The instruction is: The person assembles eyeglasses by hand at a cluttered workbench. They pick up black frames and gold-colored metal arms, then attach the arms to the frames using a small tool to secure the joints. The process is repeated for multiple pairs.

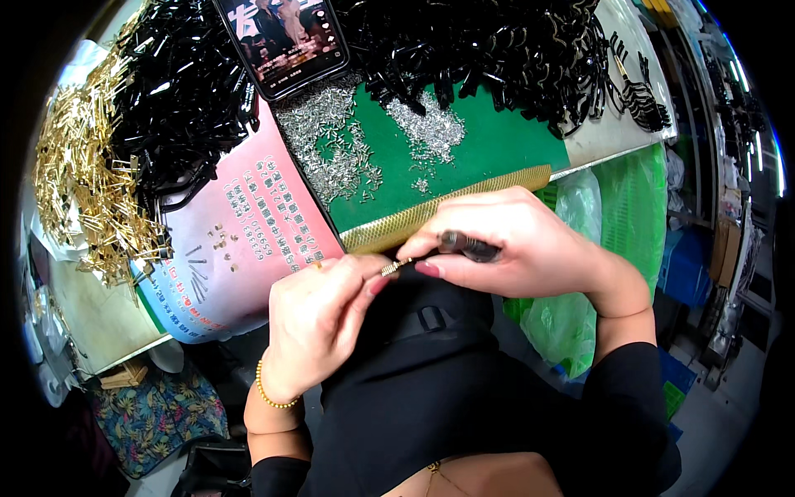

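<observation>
My left hand, with a gold bead bracelet at the wrist, pinches a small ribbed gold metal piece between thumb and fingertips. My right hand is closed round a dark-handled screwdriver; fingers hide most of its shaft. The two hands meet in front of my body, just off the table's near edge, and the right fingertips almost touch the gold piece. Behind them a rolled gold mesh strip runs along the edge of the green mat.
Small silver screws lie in heaps on the mat. Slim black curved pieces are piled behind, with more black pieces and thin gold parts at left. A lit phone stands among them. Green baskets are at right.
</observation>
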{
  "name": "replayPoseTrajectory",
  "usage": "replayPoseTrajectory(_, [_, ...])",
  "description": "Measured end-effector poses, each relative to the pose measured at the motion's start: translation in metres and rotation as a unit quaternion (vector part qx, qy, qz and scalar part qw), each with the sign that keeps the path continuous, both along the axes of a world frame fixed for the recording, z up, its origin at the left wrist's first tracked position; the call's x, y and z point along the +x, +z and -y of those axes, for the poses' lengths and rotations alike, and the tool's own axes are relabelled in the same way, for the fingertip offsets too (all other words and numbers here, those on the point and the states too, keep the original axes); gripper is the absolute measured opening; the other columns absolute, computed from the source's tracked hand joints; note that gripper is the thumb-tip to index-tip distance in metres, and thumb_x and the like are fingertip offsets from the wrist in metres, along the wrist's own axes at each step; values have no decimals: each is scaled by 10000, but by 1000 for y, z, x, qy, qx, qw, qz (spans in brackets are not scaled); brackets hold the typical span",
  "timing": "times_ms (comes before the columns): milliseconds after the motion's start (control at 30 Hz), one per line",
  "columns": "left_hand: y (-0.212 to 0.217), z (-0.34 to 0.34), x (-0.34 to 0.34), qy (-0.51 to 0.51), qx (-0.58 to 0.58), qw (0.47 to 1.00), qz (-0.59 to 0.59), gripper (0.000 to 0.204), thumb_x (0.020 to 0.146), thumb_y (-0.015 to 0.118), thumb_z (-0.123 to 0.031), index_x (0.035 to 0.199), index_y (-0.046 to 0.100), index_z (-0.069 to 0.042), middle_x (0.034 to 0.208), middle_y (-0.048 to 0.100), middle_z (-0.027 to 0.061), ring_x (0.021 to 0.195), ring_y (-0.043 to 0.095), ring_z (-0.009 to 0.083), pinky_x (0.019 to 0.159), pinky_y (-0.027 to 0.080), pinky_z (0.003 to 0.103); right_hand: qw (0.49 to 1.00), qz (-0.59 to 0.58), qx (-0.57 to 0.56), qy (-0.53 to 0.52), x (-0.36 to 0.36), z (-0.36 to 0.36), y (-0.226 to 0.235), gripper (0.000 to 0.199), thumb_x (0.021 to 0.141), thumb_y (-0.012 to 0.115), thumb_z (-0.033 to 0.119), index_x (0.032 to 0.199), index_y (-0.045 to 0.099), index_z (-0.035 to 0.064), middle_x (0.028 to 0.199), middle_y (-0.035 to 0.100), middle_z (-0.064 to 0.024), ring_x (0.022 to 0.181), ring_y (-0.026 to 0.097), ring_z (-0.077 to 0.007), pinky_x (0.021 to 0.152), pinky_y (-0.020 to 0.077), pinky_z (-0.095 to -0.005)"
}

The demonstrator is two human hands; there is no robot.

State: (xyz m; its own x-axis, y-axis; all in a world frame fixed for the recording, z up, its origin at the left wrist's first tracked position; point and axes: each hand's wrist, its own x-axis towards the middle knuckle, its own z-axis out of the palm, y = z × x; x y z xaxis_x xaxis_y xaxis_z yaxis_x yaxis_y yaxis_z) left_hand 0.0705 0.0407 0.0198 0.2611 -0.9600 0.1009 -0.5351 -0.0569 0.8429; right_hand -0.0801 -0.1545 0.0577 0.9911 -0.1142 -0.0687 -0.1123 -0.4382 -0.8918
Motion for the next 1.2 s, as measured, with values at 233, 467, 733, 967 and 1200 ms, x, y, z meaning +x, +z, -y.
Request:
replayPoseTrajectory(233, [-3,-2,-6,-113,-33,990,78,80,849,709,-89,897,647,-75,706,612,47,590,592,225,540,456,349,993,-44,-94,53,-11,-7,14,180,888,754,206,920,635,75,817,648,-73,741,660,-271,632,512,-367])
replayPoseTrajectory(467, [1,-8,-1,11,78,994,-77,137,956,608,27,1086,634,-7,950,722,120,839,719,261,727,562,338,938,-200,-277,-53,-22,27,19,334,979,615,262,1233,505,75,1022,569,-143,889,667,-337,731,531,-423])
replayPoseTrajectory(733, [-15,34,-28,37,-30,994,-98,351,978,564,72,1324,514,46,1205,694,185,1058,719,311,863,568,348,907,-133,-399,-13,-35,27,-5,454,915,635,101,1354,580,204,921,529,-111,707,649,-247,503,505,-356])
replayPoseTrajectory(967, [-9,55,-24,70,5,991,-115,278,1028,526,3,1303,487,22,1261,682,181,995,723,297,779,566,343,916,-119,-381,-41,-36,30,-8,424,897,664,93,1297,637,232,903,511,-85,629,614,-242,512,493,-361])
replayPoseTrajectory(1200, [-4,27,-26,147,40,955,-254,292,1096,448,-131,1345,474,20,1148,711,180,514,471,17,480,395,161,915,-128,-383,-7,-34,34,-7,446,875,641,78,1309,628,182,879,529,-142,604,642,-262,476,487,-363])
